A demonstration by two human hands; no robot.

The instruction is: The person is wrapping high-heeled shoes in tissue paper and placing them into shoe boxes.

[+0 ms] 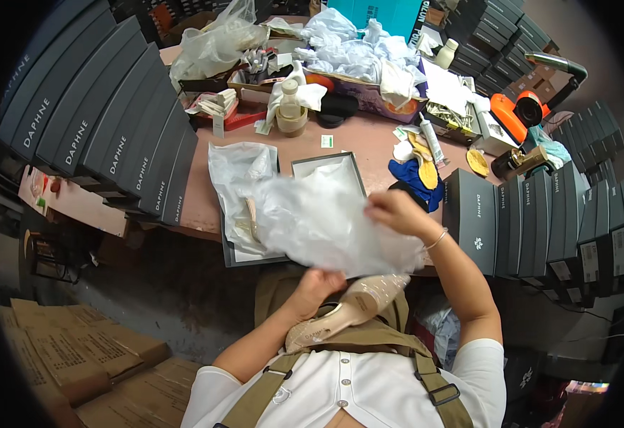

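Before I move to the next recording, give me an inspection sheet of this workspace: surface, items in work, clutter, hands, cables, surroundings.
Surface: pinkish table, crowded along its far side.
Items in work: white paper, blurred; one shoe on the lap, another shoe in an open box.
Clutter: plastic bag, bottle, tube, blue cloth.
Hands: right hand pinches the paper; left hand is at its lower edge, grip unclear.
Cables: thin cable, lower right.
Surroundings: dark boxes stacked both sides; brown cartons lower left.
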